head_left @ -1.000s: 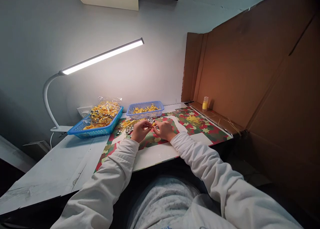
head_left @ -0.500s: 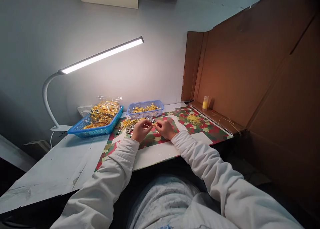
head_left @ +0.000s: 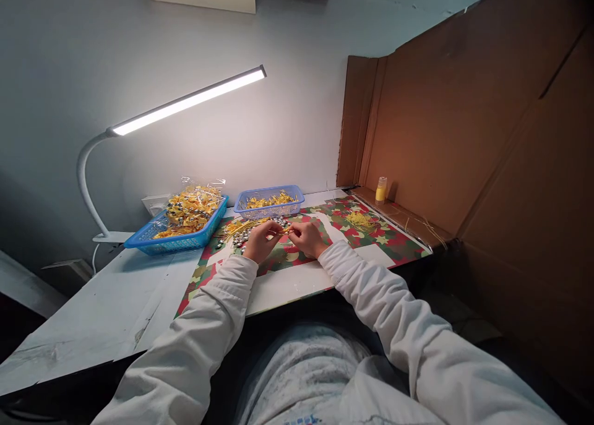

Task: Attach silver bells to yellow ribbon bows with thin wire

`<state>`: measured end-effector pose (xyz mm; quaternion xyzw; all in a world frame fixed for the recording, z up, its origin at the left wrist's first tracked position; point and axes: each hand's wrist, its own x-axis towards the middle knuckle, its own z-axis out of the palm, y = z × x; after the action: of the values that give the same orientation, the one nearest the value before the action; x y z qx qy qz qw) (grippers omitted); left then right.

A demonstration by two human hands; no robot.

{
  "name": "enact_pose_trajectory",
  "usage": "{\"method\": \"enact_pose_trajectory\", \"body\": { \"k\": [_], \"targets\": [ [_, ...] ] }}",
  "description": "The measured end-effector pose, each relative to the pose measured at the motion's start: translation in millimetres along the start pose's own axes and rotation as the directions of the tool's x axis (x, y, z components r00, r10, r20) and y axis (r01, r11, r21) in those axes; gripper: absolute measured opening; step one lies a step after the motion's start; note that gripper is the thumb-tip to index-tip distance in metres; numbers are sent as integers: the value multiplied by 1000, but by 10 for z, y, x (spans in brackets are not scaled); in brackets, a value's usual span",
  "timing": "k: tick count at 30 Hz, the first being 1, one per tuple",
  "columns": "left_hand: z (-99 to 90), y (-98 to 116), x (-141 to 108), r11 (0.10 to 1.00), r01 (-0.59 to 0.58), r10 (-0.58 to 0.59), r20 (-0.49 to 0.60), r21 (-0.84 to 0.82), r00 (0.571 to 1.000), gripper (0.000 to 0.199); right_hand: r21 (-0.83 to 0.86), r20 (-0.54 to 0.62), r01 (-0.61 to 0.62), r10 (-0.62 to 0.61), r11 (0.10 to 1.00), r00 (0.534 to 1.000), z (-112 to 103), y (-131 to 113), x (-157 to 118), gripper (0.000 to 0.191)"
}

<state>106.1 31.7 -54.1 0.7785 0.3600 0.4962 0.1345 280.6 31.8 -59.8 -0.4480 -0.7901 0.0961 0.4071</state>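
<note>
My left hand [head_left: 262,242] and my right hand [head_left: 307,239] meet fingertip to fingertip above the patterned mat. Both are pinched closed on a thin yellow cord [head_left: 285,231] that runs between them; its ends are hidden by the fingers. Just beyond and left of my left hand lie silver bells [head_left: 240,237], several of them loose in a pile. Yellow cords [head_left: 232,228] lie in a bundle beside the bells. The camouflage-pattern mat [head_left: 278,264] in red, green and white spreads under both hands.
A blue basket [head_left: 204,236] heaped with yellow cords and bells stands left; a smaller blue basket [head_left: 269,211] sits at the back. Yellow cord scraps [head_left: 359,221] lie right. A small yellow bottle [head_left: 381,191] stands near the cardboard wall [head_left: 464,115]. A lamp [head_left: 190,100] arches overhead.
Both hands stay in nearly the same place, with only slight finger movement around the yellow cord. The rest of the scene looks the same apart from a tiny camera shift.
</note>
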Motion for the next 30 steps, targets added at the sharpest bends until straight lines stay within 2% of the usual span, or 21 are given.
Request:
{"method": "enact_pose_trajectory", "body": {
  "k": [10, 17, 20, 24, 30],
  "targets": [
    [-13, 26, 13, 1000, -29, 30, 24, -6, 999, 4, -90, 5, 32, -32, 995, 999, -10, 1, -9, 16],
    [-11, 28, 9, 999, -52, 51, 28, 14, 998, 6, 7, -34, 48, -48, 999, 998, 13, 25, 0, 18],
    [-6, 46, 8, 1000, -18, 18, 32, -9, 999, 6, 86, -72, 58, -52, 995, 996, 36, 39, 9, 23],
    [0, 49, 10, 989, 76, -69, 61, -126, 996, 16, 163, -114, 54, -36, 985, 993, 36, 53, 24, 24],
    [16, 9, 28, 944, 194, -176, 92, -266, 980, 28, 140, -153, 38, -16, 989, 988, 12, 75, 36, 23]
  ]
}}
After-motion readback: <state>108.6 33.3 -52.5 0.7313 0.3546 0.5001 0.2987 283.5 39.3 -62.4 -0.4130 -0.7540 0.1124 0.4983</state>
